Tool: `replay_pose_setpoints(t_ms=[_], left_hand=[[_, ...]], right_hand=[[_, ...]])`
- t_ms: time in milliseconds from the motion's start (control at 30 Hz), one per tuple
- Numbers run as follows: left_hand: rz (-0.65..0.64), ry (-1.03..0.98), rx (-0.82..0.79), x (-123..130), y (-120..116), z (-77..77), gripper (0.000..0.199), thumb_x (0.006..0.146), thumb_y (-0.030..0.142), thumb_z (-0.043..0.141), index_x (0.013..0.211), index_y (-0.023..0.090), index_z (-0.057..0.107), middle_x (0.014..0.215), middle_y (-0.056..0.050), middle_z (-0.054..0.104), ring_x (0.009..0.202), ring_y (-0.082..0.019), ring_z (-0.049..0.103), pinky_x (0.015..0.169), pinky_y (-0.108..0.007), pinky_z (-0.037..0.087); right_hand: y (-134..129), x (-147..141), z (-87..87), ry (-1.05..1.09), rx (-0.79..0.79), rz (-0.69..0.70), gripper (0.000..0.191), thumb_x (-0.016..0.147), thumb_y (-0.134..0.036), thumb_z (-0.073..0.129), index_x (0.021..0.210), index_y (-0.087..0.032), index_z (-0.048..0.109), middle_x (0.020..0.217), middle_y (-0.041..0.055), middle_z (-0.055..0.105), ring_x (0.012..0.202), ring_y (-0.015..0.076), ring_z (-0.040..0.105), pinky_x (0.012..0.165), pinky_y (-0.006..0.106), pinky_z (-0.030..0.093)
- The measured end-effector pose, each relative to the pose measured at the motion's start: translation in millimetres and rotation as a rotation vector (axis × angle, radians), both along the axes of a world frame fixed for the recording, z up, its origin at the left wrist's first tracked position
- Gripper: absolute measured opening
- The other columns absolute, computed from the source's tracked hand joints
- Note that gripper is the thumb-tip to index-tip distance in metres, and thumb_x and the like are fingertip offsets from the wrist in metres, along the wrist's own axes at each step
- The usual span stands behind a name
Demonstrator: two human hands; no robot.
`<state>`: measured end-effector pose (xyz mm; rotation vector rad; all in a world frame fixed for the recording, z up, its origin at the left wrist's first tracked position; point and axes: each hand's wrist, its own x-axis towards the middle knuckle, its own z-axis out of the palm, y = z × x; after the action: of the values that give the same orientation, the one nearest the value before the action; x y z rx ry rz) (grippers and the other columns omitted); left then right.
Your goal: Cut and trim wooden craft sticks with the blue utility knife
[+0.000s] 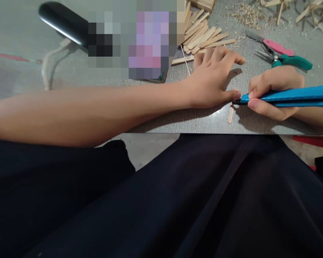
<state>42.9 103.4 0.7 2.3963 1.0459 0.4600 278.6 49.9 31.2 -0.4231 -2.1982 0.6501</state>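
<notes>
My right hand [276, 91] is wrapped round a long blue tool [293, 96], whose dark tip points left. That tip meets a short wooden stick piece [230, 114] lying on the grey table [204, 123] near its front edge. My left hand [211, 77] rests just to the left with its fingers spread, and its thumb tip is beside the tool's tip, close to the upper end of the stick piece. Whether the thumb presses on the stick is hidden.
Behind my left hand lies a pile of wooden sticks [201, 34]. Green-handled pliers [296, 61] and a pink-handled cutter [277, 46] lie behind my right hand, near wood shavings [247, 16]. A black device [64, 23] with a white cable [45, 70] and a pixelated area are at the left.
</notes>
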Motion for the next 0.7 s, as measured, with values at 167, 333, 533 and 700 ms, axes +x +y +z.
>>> replay_pose_setpoints(t_ms=[167,333,533,700], left_hand=[[-0.003,-0.104,0.010,-2.8,-1.9,-2.6,0.073,0.080,0.057,0.087,0.147,0.037,0.063,0.150,-0.009,0.064,0.155,-0.046,0.046,0.130,-0.070,0.033],[-0.070,-0.151,0.061,-8.7,1.4,-9.6,0.072,0.080,0.056,0.088,0.146,0.045,0.063,0.150,-0.008,0.067,0.149,-0.048,0.051,0.124,-0.075,0.040],[-0.052,-0.101,0.084,-9.3,0.9,-12.5,0.072,0.087,0.066,0.084,0.149,0.037,0.062,0.154,-0.012,0.064,0.149,-0.050,0.051,0.125,-0.073,0.038],[-0.072,-0.072,0.138,-10.1,1.2,-17.2,0.069,0.089,0.065,0.083,0.148,0.036,0.063,0.153,-0.010,0.066,0.150,-0.047,0.051,0.124,-0.069,0.040]], right_hand=[[2.4,-5.7,6.1,-0.017,-0.129,0.082,0.020,0.100,-0.019,0.071,0.088,-0.026,0.056,0.078,-0.0061,0.056,0.064,0.0106,0.053,0.058,0.028,0.042],[13.1,-4.0,2.5,-0.012,-0.267,0.152,0.025,0.103,-0.023,0.071,0.090,-0.026,0.050,0.073,-0.0083,0.045,0.061,0.0102,0.039,0.057,0.029,0.033],[9.9,-4.0,-10.8,0.044,-0.169,0.096,0.023,0.102,-0.029,0.071,0.088,-0.027,0.053,0.070,-0.0071,0.048,0.062,0.0127,0.045,0.056,0.029,0.034],[1.7,2.7,-18.0,0.050,-0.088,-0.004,0.015,0.101,-0.029,0.072,0.093,-0.028,0.058,0.071,-0.0069,0.056,0.062,0.0141,0.052,0.054,0.031,0.039]])
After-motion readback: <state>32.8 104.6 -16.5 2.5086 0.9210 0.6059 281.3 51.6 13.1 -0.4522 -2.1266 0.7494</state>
